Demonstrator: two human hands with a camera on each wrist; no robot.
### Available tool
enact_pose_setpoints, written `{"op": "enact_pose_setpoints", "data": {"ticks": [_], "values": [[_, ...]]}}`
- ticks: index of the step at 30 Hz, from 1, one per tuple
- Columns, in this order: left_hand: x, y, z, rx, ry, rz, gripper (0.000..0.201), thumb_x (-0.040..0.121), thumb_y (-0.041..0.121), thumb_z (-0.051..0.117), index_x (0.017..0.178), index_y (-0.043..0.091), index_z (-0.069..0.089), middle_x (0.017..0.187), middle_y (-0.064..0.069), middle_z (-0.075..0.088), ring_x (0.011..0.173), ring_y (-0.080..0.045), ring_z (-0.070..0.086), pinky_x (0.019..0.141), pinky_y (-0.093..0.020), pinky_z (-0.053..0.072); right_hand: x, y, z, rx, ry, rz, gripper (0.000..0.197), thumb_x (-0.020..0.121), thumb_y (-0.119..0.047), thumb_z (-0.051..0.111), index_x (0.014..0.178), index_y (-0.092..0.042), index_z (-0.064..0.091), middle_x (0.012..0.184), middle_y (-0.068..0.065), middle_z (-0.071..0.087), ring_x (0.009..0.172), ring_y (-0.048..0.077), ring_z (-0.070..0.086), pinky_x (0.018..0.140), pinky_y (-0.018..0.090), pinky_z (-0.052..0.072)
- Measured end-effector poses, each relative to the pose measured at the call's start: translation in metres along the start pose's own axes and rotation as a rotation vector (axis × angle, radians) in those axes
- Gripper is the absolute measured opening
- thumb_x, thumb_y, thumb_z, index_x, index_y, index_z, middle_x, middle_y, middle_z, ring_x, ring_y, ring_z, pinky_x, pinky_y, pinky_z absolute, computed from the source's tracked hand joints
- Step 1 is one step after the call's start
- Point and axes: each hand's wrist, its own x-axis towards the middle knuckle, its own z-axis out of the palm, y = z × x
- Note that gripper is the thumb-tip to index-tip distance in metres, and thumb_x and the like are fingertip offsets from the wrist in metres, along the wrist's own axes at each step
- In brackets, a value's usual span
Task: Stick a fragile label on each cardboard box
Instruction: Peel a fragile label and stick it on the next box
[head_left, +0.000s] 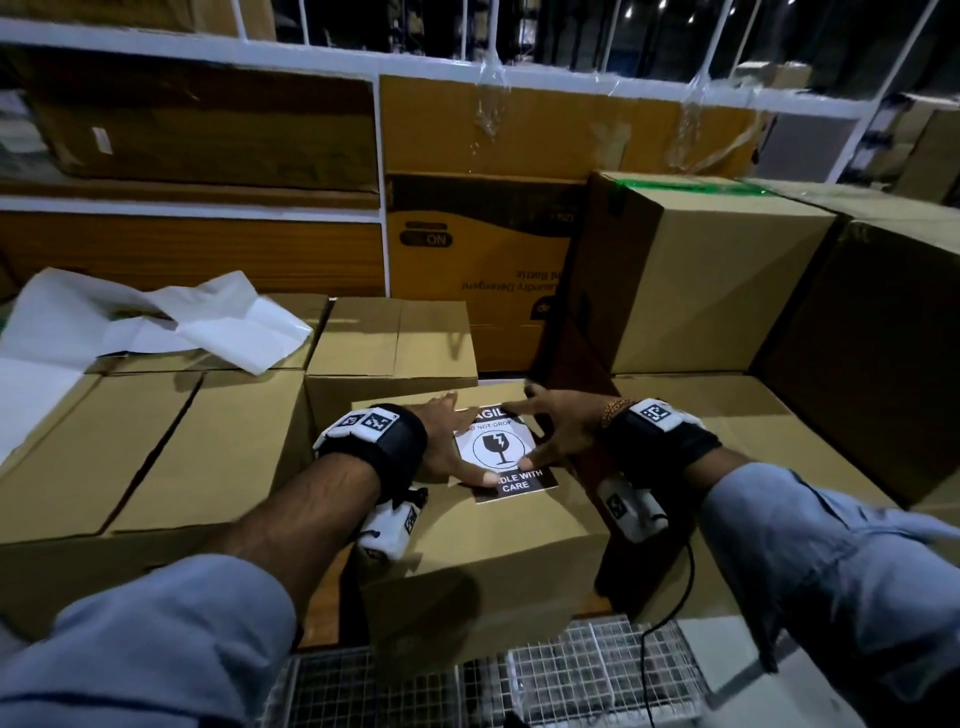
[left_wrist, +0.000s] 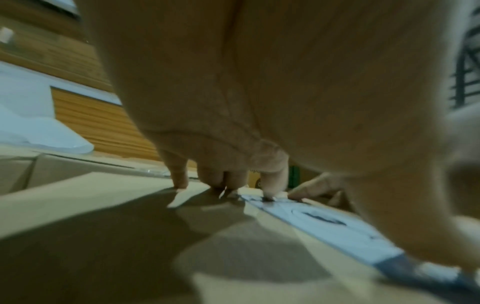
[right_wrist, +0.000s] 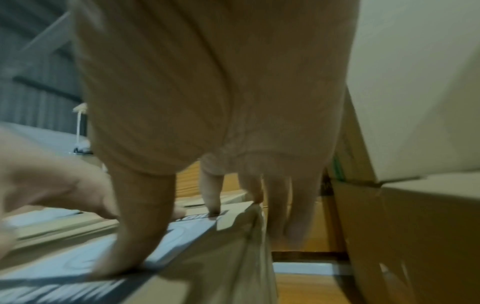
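A black-and-white fragile label (head_left: 496, 448) lies flat on top of the middle cardboard box (head_left: 483, 540). My left hand (head_left: 457, 441) rests on the label's left edge with its fingers spread and straight, thumb on the lower part. My right hand (head_left: 540, 431) presses the label's right edge the same way. In the left wrist view the fingertips (left_wrist: 179, 181) touch the box top and the label (left_wrist: 324, 224). In the right wrist view the thumb (right_wrist: 135, 236) presses the label (right_wrist: 187, 228) near the box's right edge. Neither hand holds anything.
Cardboard boxes surround the middle one: a wide one on the left (head_left: 156, 441), a small one behind (head_left: 389, 343), a tall one at right (head_left: 701, 270). White paper sheets (head_left: 156, 322) lie at back left. A wire mesh (head_left: 519, 686) and a black cable (head_left: 675, 597) are in front.
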Motion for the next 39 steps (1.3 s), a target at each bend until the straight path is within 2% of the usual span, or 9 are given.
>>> {"op": "enact_pose_setpoints", "data": {"ticks": [3, 9, 14, 17, 23, 28, 31, 33, 39], "values": [[0.002, 0.004, 0.0, 0.025, 0.001, -0.038, 0.13, 0.075, 0.077, 0.071, 0.165, 0.016, 0.0, 0.172, -0.008, -0.007, 0.158, -0.027, 0.004, 0.125, -0.042, 0.016, 0.003, 0.005, -0.004, -0.014, -0.102, 0.044, 0.126, 0.07, -0.049, 0.093, 0.164, -0.043, 0.009, 0.172, 0.002, 0.019, 0.155, 0.032, 0.024, 0.124, 0.053, 0.026], [-0.005, 0.007, 0.001, 0.002, -0.013, -0.056, 0.139, 0.071, 0.07, 0.08, 0.164, 0.014, -0.008, 0.171, -0.006, -0.013, 0.159, -0.025, -0.004, 0.126, -0.042, 0.01, 0.003, -0.001, -0.005, 0.032, -0.02, 0.037, 0.129, 0.063, -0.049, 0.096, 0.165, -0.032, 0.019, 0.168, 0.003, 0.026, 0.151, 0.031, 0.032, 0.122, 0.049, 0.032], [0.002, 0.004, -0.001, -0.072, 0.02, -0.021, 0.131, 0.065, 0.077, 0.08, 0.165, 0.028, 0.01, 0.172, -0.007, 0.0, 0.156, -0.031, 0.019, 0.123, -0.044, 0.026, 0.004, 0.002, -0.003, -0.063, -0.056, 0.037, 0.132, 0.064, -0.06, 0.091, 0.165, -0.036, 0.01, 0.174, 0.0, 0.005, 0.157, 0.033, 0.017, 0.125, 0.056, 0.025], [0.001, 0.007, 0.0, -0.074, 0.034, -0.031, 0.123, 0.065, 0.075, 0.081, 0.162, 0.03, 0.022, 0.172, -0.006, 0.008, 0.15, -0.032, 0.031, 0.119, -0.043, 0.034, 0.0, 0.0, -0.009, -0.081, -0.09, 0.048, 0.133, 0.062, -0.053, 0.095, 0.165, -0.034, 0.013, 0.173, 0.0, 0.013, 0.156, 0.032, 0.022, 0.123, 0.053, 0.027], [-0.005, 0.012, 0.002, -0.035, 0.031, -0.089, 0.132, 0.065, 0.07, 0.084, 0.163, 0.02, 0.012, 0.171, -0.008, 0.008, 0.155, -0.029, 0.018, 0.122, -0.041, 0.025, -0.002, -0.005, -0.011, -0.096, -0.074, 0.036, 0.125, 0.066, -0.042, 0.096, 0.165, -0.029, 0.019, 0.17, 0.002, 0.024, 0.153, 0.03, 0.029, 0.119, 0.047, 0.032], [-0.003, 0.005, 0.003, 0.013, 0.024, -0.128, 0.149, 0.046, 0.08, 0.086, 0.161, 0.019, 0.014, 0.167, -0.005, 0.023, 0.147, -0.029, 0.034, 0.117, -0.044, 0.035, -0.008, -0.001, -0.012, -0.066, -0.075, 0.016, 0.12, 0.077, -0.05, 0.087, 0.166, -0.031, 0.009, 0.174, 0.001, 0.006, 0.157, 0.031, 0.017, 0.123, 0.05, 0.024], [-0.004, 0.005, 0.001, -0.014, -0.005, -0.069, 0.143, 0.057, 0.078, 0.083, 0.164, 0.033, -0.002, 0.172, -0.006, 0.003, 0.156, -0.033, 0.015, 0.122, -0.053, 0.024, -0.01, 0.0, -0.008, 0.004, -0.016, -0.018, 0.091, 0.092, -0.055, 0.07, 0.165, -0.036, 0.018, 0.17, 0.007, 0.024, 0.15, 0.033, 0.032, 0.117, 0.048, 0.033], [-0.004, 0.007, 0.001, -0.008, -0.014, -0.038, 0.127, 0.072, 0.08, 0.071, 0.162, 0.039, -0.009, 0.172, -0.011, -0.007, 0.158, -0.035, 0.005, 0.123, -0.054, 0.019, -0.008, 0.001, -0.003, -0.001, 0.002, -0.026, 0.085, 0.094, -0.053, 0.069, 0.163, -0.038, 0.023, 0.171, 0.008, 0.021, 0.15, 0.035, 0.031, 0.116, 0.049, 0.033], [0.001, 0.005, 0.006, 0.047, -0.007, -0.071, 0.131, 0.075, 0.081, 0.066, 0.164, 0.017, -0.005, 0.171, -0.012, -0.009, 0.158, -0.031, 0.0, 0.125, -0.048, 0.014, 0.001, 0.004, -0.009, -0.072, -0.067, 0.039, 0.124, 0.071, -0.05, 0.091, 0.166, -0.03, 0.013, 0.174, 0.001, 0.008, 0.157, 0.031, 0.018, 0.123, 0.049, 0.024]]}}
